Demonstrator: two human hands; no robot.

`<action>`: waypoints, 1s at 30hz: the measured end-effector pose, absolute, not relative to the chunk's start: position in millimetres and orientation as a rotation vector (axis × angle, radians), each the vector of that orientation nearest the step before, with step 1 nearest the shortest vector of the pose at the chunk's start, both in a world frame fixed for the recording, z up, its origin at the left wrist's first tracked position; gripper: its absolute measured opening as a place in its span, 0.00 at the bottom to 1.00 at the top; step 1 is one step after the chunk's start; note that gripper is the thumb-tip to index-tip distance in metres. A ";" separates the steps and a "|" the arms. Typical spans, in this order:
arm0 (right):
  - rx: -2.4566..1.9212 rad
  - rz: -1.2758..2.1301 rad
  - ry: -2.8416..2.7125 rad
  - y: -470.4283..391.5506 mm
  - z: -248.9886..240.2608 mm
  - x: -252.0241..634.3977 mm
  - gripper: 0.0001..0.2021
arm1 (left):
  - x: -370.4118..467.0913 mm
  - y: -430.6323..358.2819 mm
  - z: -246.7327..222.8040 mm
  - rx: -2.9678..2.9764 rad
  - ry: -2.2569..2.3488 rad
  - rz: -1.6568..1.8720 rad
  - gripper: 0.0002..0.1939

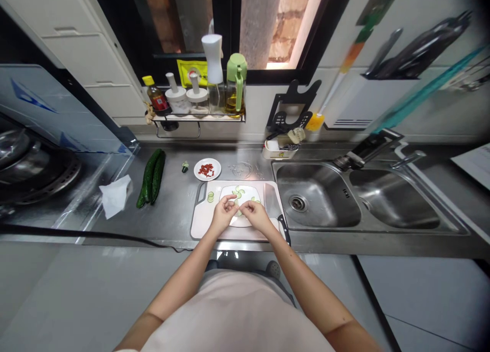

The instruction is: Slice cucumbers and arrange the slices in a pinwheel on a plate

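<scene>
My left hand and my right hand meet fingertip to fingertip above a white square plate. Both are closed in a pinch; whatever lies between the fingertips is too small to make out. Pale green cucumber slices are laid out on the plate, some near my fingers. The plate rests on a light cutting board, where a few more cucumber slices lie at the left. Along the board's right side lies a kitchen knife with a black and white handle.
Two whole cucumbers, a white tissue and a small plate of red pieces are on the steel counter. A double sink lies right. Behind stand a bottle shelf and a utensil holder. The stove is far left.
</scene>
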State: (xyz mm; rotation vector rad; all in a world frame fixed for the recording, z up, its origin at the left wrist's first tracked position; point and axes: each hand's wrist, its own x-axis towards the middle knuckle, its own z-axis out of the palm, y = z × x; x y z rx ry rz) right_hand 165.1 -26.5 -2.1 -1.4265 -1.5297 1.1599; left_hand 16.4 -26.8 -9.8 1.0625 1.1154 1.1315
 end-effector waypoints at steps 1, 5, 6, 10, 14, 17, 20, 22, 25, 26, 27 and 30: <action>-1.429 1.161 -1.530 -26.3 -1.6 165.2 0.09 | 16.4 -26.6 -9.5 1.065 1.117 1.131 0.24; -1.409 1.159 -1.533 -26.0 -0.2 165.9 0.09 | 15.1 -25.5 -6.5 1.071 1.135 1.113 0.23; -1.399 1.159 -1.533 -26.0 0.3 166.2 0.09 | 14.4 -25.1 -5.4 1.069 1.131 1.108 0.23; -1.367 1.156 -1.543 -26.5 3.1 168.0 0.09 | 11.6 -23.2 -0.9 1.054 1.096 1.101 0.24; -1.361 1.150 -1.556 -25.6 6.2 169.6 0.08 | 10.0 -20.4 3.7 1.064 1.110 1.108 0.22; -1.354 1.178 -1.542 -23.4 8.2 170.2 0.08 | 9.2 -17.6 8.3 1.090 1.106 1.103 0.22; -1.341 1.199 -1.533 -21.0 10.7 170.5 0.08 | 8.0 -14.9 13.9 1.130 1.091 1.105 0.21; -1.344 1.208 -1.538 -19.7 12.3 170.8 0.08 | 7.3 -13.8 17.3 1.155 1.081 1.109 0.21; -1.351 1.216 -1.548 -17.6 14.1 171.3 0.08 | 6.6 -13.0 21.0 1.181 1.087 1.106 0.21; -1.350 1.217 -1.550 -16.8 14.7 171.5 0.08 | 6.5 -12.8 21.8 1.187 1.092 1.105 0.21; -1.348 1.219 -1.551 -16.1 15.4 171.6 0.08 | 6.3 -12.6 22.4 1.193 1.094 1.105 0.21; -1.337 1.223 -1.557 -13.9 18.0 171.8 0.08 | 5.7 -11.1 23.3 1.224 1.088 1.104 0.19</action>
